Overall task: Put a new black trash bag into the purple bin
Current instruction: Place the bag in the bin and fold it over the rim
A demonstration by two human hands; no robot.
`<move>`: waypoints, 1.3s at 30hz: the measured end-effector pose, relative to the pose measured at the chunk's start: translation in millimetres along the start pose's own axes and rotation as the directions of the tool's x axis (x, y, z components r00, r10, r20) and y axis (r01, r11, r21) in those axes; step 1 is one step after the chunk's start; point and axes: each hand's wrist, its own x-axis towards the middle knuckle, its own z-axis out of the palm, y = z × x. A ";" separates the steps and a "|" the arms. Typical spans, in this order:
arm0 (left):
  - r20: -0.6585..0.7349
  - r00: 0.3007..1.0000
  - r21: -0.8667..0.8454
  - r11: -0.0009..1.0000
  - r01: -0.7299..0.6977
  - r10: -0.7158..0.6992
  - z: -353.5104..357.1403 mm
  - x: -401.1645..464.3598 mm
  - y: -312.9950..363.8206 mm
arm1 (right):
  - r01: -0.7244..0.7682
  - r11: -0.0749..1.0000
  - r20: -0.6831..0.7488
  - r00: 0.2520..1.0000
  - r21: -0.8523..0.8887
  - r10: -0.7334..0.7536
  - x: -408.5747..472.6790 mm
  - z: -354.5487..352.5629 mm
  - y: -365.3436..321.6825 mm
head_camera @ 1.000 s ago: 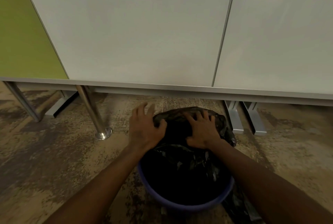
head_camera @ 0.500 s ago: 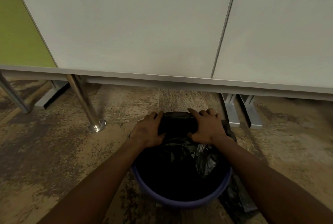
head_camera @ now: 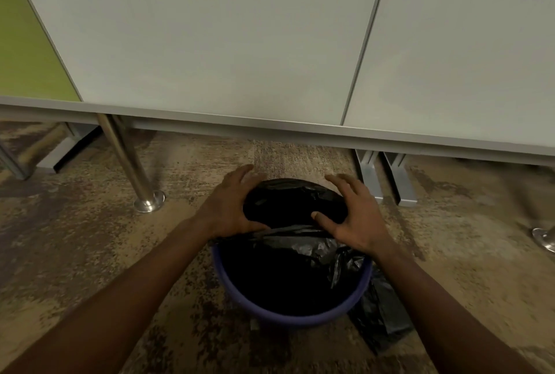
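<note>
The purple bin [head_camera: 288, 318] stands on the floor in front of me, just short of a desk edge. A black trash bag [head_camera: 295, 207] lines its inside and is stretched like a dome over the far rim. My left hand [head_camera: 231, 208] cups the left side of that stretched part, thumb pressed along the bag's fold. My right hand [head_camera: 350, 217] cups the right side, thumb on the plastic and fingers spread over the outside. A loose flap of the bag [head_camera: 381, 322] hangs outside the bin at the near right. The near rim shows bare purple.
A white desk top [head_camera: 240, 43] with a green panel [head_camera: 27, 52] at the left overhangs the far side. A chrome desk leg [head_camera: 132, 175] stands left of the bin, grey metal feet [head_camera: 384, 181] to the right, another chrome foot [head_camera: 545, 237] at the far right. Mottled brown carpet [head_camera: 75, 253] surrounds the bin.
Both hands have slid apart along the far rim, from the middle of the bag to its two sides, and their fingers have spread. The bag now lies tighter over the far rim.
</note>
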 end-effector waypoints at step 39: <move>0.094 0.939 -0.096 0.942 -0.321 0.330 19.7 -133.2 37.7 | -0.437 0.679 -0.065 0.812 0.590 0.580 -176.5 -2.0 -35.5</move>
